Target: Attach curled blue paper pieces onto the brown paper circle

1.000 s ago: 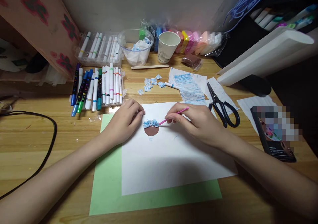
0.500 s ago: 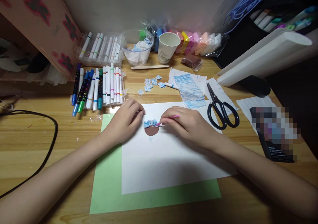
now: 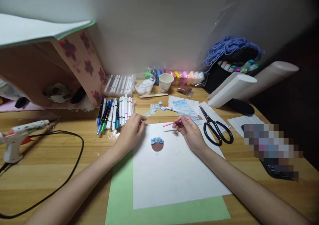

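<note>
My right hand (image 3: 188,132) pinches a thin pink stick (image 3: 169,124) above the upper part of a white sheet (image 3: 179,181). On the sheet lies a brown disc (image 3: 157,147), its upper part covered with crumpled blue-and-white paper (image 3: 157,140). My left hand (image 3: 133,128) rests by the sheet's upper left edge, loosely bent, holding nothing, with thumb and fingers slightly apart. Small blue-striped paper squares (image 3: 153,110) are scattered just beyond the hands. A green sheet (image 3: 122,188) lies under the white one.
Black-handled scissors (image 3: 211,122) lie to the right beside blue-coloured paper (image 3: 184,108). Several markers (image 3: 114,115), a clear bowl (image 3: 143,88) and a paper cup (image 3: 165,83) line the back. A glue gun (image 3: 20,137) with a black cord (image 3: 81,155) sits left.
My right hand has lifted the pink stick off the crumpled paper and moved it away, up and right. My head view has tilted up, bringing the glue gun into sight.
</note>
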Demonstrator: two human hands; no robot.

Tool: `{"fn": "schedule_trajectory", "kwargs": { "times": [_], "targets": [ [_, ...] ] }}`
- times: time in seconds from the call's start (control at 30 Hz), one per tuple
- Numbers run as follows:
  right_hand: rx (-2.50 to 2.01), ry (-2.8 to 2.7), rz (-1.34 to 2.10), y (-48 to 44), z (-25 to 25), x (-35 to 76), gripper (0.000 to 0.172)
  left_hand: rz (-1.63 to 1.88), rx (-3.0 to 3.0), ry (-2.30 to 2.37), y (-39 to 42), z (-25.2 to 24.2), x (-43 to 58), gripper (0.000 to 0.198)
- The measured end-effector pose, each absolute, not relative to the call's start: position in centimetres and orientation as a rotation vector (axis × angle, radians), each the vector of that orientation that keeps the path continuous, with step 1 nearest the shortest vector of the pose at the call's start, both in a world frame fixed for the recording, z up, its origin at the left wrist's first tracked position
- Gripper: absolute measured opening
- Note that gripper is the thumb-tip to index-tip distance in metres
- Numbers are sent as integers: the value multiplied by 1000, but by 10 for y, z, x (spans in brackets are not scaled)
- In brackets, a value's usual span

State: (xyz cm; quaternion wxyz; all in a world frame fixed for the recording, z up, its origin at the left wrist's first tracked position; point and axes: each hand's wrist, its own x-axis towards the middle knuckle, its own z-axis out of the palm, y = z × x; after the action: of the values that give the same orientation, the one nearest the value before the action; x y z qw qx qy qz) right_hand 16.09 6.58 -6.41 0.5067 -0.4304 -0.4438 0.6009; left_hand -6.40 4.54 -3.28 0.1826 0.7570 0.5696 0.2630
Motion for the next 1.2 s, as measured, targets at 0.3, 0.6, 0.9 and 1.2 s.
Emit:
{"fn": "schedule_trajectory", "kwargs": {
  "times": [0.3, 0.6, 0.9, 1.2],
  "targets": [
    [-1019, -1082, 1418, 63, -67, 161, 33, 464, 2340, 1773, 96, -34, -51, 14],
    [-980, -1076, 1467, 63, -67, 163, 32, 797, 1778, 1398, 66, -16, -58, 13],
    [-1007, -1372, 1405, 34, -43, 153, 32, 792, 1092, 1199, 14, -20, -60, 39],
    [-1102, -1744, 1192, 1, -22, 125, 23, 766, 1156, 1148, -3, -19, -51, 41]
  ]
}}
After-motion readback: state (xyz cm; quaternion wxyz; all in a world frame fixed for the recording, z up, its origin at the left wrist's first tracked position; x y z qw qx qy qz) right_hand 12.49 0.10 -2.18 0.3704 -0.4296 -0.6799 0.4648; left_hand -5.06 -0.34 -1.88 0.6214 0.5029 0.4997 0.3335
